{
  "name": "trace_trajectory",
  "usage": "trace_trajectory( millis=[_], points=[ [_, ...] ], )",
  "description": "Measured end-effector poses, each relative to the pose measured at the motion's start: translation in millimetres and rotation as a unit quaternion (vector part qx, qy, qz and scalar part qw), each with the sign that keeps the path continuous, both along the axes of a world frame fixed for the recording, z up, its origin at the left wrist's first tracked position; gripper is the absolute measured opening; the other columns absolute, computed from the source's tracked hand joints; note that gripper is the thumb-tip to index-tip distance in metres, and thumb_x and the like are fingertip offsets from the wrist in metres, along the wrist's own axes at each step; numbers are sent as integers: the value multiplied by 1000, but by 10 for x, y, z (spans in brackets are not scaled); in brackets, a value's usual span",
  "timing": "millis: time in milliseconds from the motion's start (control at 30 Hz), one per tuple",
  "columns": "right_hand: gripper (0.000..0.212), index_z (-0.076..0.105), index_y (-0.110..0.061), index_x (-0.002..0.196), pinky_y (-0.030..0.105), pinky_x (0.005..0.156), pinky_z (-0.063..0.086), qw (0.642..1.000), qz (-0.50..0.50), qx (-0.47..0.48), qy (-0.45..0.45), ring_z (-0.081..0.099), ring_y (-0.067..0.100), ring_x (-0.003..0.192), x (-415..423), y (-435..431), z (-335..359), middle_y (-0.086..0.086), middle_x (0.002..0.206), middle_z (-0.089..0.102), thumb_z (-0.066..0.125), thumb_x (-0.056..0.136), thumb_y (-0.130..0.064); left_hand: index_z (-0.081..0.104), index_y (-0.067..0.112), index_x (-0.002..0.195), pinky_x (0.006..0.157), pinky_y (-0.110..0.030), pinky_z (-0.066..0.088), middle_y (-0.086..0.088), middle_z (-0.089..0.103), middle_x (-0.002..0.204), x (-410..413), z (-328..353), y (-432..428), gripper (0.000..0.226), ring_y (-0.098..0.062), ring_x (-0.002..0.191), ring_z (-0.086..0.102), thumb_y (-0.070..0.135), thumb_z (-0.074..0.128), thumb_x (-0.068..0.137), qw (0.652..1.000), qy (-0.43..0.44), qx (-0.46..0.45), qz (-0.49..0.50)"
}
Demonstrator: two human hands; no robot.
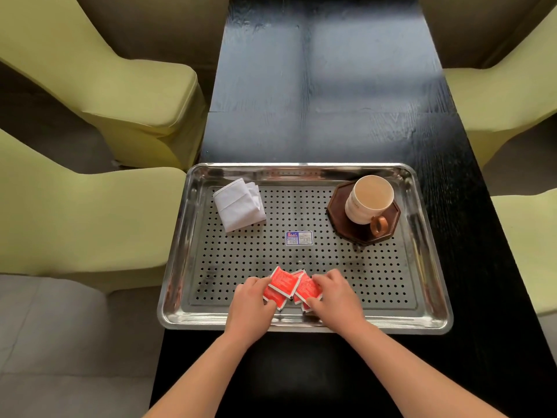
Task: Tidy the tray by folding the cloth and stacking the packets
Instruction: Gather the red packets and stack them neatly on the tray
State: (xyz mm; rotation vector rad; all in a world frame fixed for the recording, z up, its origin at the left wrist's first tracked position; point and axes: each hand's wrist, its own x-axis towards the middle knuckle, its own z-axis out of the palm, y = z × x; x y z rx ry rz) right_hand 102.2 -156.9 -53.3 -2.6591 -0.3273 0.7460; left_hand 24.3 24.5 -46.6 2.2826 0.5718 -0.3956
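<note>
- Packets [291, 286], red and several in number, lie in a loose overlapping fan at the near middle of the tray [301, 326], just inside its near rim. The hands cover some, so I cannot give an exact count.
- Cloth [239, 205] sits folded at the far left of the tray. By my reading the folding is done and stacking is the step in hand.
- To stack well, I would draw the two sides of the fan together and square the edges against each other. The flat tray floor can level the bottom edges before the hands let go.
- The packets look thin and slippery, so a light, even squeeze should serve better than a hard one.
- The pile is best built where the packets lie, well apart from the cup [369, 199] on its dark coaster [340, 224] at the far right.
- Left hand [250, 306] has its fingers curled over the left packets, and the thumb seems to pinch their near edge.
- Right hand [334, 297] curls over the right packets in the same way, fingers on top and thumb at the near edge, pinching them.
- Neither hand is spread flat; both sit low over the tray's near rim.
</note>
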Motion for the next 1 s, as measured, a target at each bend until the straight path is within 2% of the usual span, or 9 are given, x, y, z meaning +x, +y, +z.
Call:
trace_trajectory(
  millis=[100,200,300,400,533,733,833,1000],
  points=[
    [49,56,-24,128,29,83,48,1000,26,0,0,50,15,101,-92,64,-26,-5,109,45,70,84,-41,59,29,130,86,-27,42,9,58,108,8,3,-38,44,-13,105,48,22,58,86,1000,-6,-11,7],
    [52,53,-25,132,28,80,48,999,-29,19,10,54,13,99,-57,28,-17,-5,114,48,70,86,-41,61,24,127,84,-29,47,6,58,105,12,-12,9,41,-14,99,57,19,61,86,997,4,-13,70],
    [42,57,-24,125,28,75,50,998,-68,18,6,57,13,93,-16,-43,3,-4,112,53,69,88,-39,59,21,130,79,-26,43,2,58,106,78,-34,27,42,-14,95,58,19,61,87,992,30,-6,120],
    [33,64,-22,119,26,73,45,999,-44,14,19,56,11,88,-53,-32,12,-6,102,56,67,88,-34,58,20,131,79,-28,44,1,60,108,162,-39,-35,42,-14,95,58,21,59,89,991,44,-22,121],
    [29,67,-27,116,26,75,47,999,-25,31,32,58,9,87,-114,3,38,-9,97,64,67,88,-33,63,19,127,80,-29,47,0,61,108,158,-54,-32,38,-14,95,60,25,58,90,993,62,-8,104],
    [25,65,-28,107,22,63,39,998,-41,21,33,58,5,81,-90,-52,92,-13,88,62,70,86,-41,64,22,123,73,-26,41,4,61,104,88,-57,44,34,-11,89,59,29,61,89,992,69,2,106],
    [25,66,-29,107,23,65,42,998,-43,22,39,58,4,81,-87,-54,104,-13,89,62,68,86,-43,66,24,119,69,-26,41,7,61,98,83,-41,74,31,-7,84,58,30,60,89,992,70,-4,104],
    [24,66,-25,108,27,74,52,997,-69,25,39,62,7,88,93,10,169,-9,97,68,66,90,-41,66,22,120,74,-29,49,2,67,99,141,-36,255,34,-11,85,64,18,58,88,988,66,-27,135]
  ],
)
